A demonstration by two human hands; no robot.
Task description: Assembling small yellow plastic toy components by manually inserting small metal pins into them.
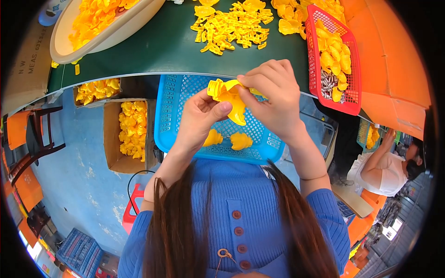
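Observation:
Above a blue plastic basket [167,116], both my hands hold a yellow plastic part [237,109] with a curved shell and a ribbed end. My left hand [200,116] grips its ribbed side between thumb and fingers. From the right, my right hand [276,99] pinches the part's upper edge; the fingertips partly hide what they press. Two similar yellow pieces [241,141] lie in the basket beneath my hands. On the green table [157,51] just beyond is a heap of small yellow plastic pieces [234,25].
A red basket [354,88] holds yellow shells and small metal cylinders [330,85] at the table's right. A cream basin [104,41] of yellow parts stands at the far left. Below it, a cardboard box [111,139] holds more. Another person [382,171] sits at the right.

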